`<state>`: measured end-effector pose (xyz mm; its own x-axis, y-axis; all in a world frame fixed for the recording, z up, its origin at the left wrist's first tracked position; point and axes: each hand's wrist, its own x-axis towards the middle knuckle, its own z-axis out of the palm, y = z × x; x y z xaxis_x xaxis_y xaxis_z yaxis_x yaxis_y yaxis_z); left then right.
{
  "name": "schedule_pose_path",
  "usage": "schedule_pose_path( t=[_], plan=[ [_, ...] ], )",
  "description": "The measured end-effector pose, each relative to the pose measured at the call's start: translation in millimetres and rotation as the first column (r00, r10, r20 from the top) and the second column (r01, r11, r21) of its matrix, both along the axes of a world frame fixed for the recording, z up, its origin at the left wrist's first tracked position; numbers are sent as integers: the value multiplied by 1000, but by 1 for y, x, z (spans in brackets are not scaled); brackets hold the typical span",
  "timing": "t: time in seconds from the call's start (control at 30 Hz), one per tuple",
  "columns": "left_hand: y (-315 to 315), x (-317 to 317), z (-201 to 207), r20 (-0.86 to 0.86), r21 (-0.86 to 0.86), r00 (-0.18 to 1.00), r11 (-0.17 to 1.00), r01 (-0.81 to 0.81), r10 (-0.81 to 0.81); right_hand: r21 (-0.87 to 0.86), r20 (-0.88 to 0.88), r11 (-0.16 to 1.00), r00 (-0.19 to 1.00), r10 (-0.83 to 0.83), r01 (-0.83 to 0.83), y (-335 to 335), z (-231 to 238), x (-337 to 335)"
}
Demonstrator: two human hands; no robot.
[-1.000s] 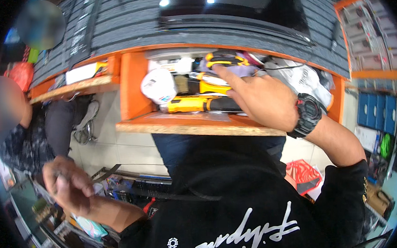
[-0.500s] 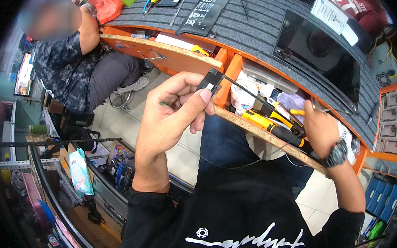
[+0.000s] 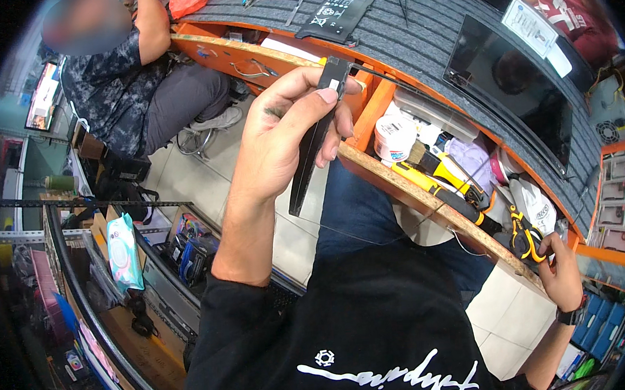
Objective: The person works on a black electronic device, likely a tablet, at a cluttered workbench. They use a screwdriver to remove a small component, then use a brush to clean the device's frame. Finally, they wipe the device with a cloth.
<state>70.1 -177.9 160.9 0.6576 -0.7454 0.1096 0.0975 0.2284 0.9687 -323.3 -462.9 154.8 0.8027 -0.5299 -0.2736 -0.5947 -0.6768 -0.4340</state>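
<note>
My left hand (image 3: 280, 139) is closed, pinching a slim black strip (image 3: 316, 145) between thumb and fingers. The strip's wide end, with a small white label, points up; its tapering end hangs below my palm. A thin black length runs right from the upper end, over the open drawer. At the drawer's right end, my right hand (image 3: 561, 279) closes its fingertips on an orange handle of small black-and-orange pliers (image 3: 524, 237). The pliers rest among the drawer's contents, and part of that grip is hidden.
The open drawer (image 3: 437, 208) holds a white tub (image 3: 395, 135), a yellow-and-black tool (image 3: 439, 190) and a brush (image 3: 418, 153). Above it, the ribbed grey worktop (image 3: 418, 50) carries a flat black battery (image 3: 343, 8) and a dark screen (image 3: 508, 87). A seated person (image 3: 113, 93) is at left.
My right hand has moved right and toward me, to the pliers at the drawer's end. My left hand has risen slightly and turned, bringing the strip's long hanging part into sight.
</note>
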Motion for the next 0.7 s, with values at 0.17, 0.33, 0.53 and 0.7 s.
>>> schedule_pose_path(
  t=[0.17,0.33,0.53,0.7],
  plan=[
    [-3,-15,4,107,-68,994,998,18,-11,-122,-26,991,999,47,-50,-8,-21,-1],
    [-4,-28,6,205,-102,978,992,70,-48,-101,-56,994,997,-58,52,-4,-31,17],
    [-9,-34,4,207,-133,975,985,115,-85,91,-196,995,980,-17,36,-22,-28,27],
    [-13,-38,7,163,-104,984,991,86,-69,58,-204,998,979,-11,23,-28,-3,-5]
  ],
)
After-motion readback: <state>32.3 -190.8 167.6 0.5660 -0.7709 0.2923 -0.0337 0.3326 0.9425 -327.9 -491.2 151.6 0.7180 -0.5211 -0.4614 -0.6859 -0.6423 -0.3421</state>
